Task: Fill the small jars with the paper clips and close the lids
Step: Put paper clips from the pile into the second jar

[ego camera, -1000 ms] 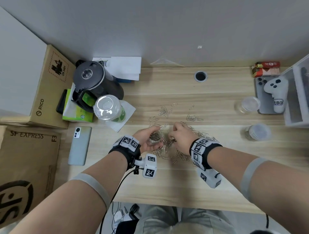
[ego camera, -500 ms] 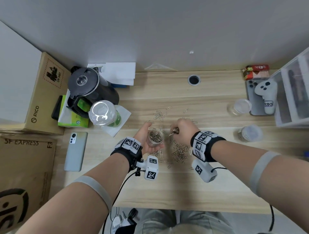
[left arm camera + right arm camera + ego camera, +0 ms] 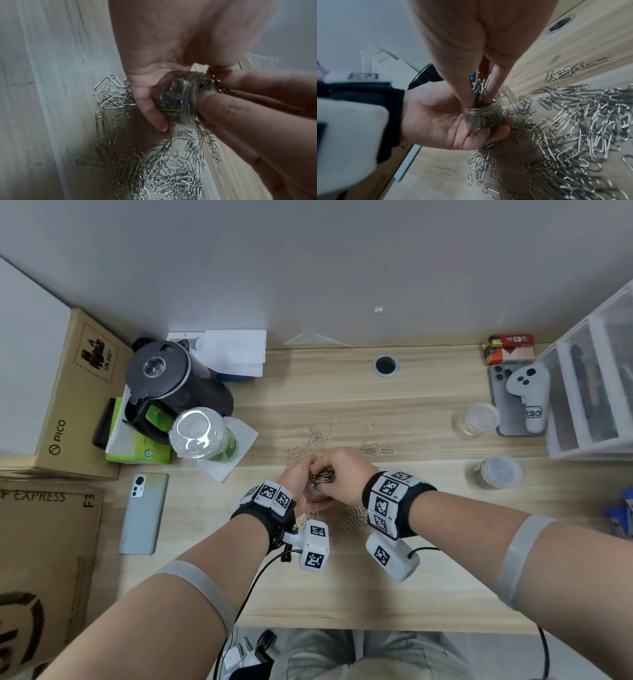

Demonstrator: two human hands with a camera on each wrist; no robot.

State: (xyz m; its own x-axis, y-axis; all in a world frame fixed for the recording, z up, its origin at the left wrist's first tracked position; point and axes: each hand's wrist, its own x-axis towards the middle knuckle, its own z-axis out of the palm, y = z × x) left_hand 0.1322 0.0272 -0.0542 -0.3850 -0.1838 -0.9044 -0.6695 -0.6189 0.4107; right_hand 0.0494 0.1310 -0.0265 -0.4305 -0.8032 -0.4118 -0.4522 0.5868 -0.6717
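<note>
My left hand [image 3: 301, 484] holds a small clear jar [image 3: 317, 491] [image 3: 178, 100] [image 3: 485, 117] above the desk, fingers curled round its body. The jar is packed with paper clips up to its threaded mouth. My right hand [image 3: 342, 470] is right over the mouth, pinching a bunch of paper clips [image 3: 479, 86] between fingers and thumb and pushing them in. A heap of loose paper clips [image 3: 573, 128] [image 3: 163, 175] lies on the desk under and beside the hands. Two more small jars [image 3: 476, 419] [image 3: 500, 472] stand at the right, the nearer one full.
A black kettle [image 3: 171, 385], a lidded plastic cup [image 3: 202, 436] and a phone [image 3: 144, 511] sit to the left. Cardboard boxes [image 3: 68, 392] line the left edge. A clear drawer unit [image 3: 596, 385], a white controller [image 3: 529, 395] and a cable hole [image 3: 385, 365] lie to the right and back.
My right hand lifted a bunch of clips from the heap and came over the jar's mouth. The left hand kept holding the jar, raised a little off the desk.
</note>
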